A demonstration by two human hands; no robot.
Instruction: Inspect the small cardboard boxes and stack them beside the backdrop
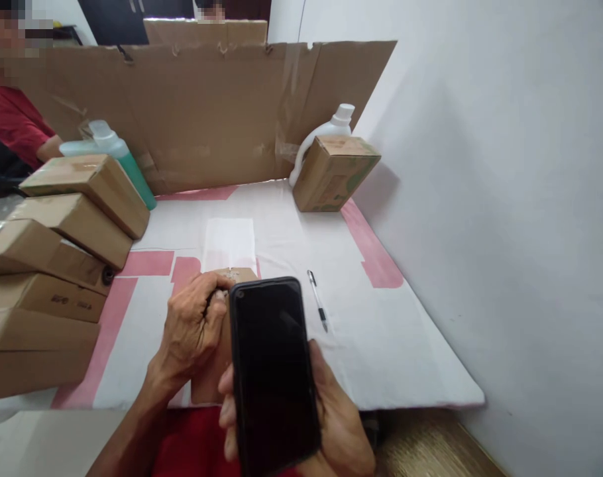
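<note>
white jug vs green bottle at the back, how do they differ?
The white jug is opaque white with a side handle; the green bottle is see-through teal with no handle in view. The white jug stands at the right end of the cardboard screen, behind a lone box; the green bottle stands at the left, behind stacked boxes. Both are upright, white-capped and partly hidden.
</note>
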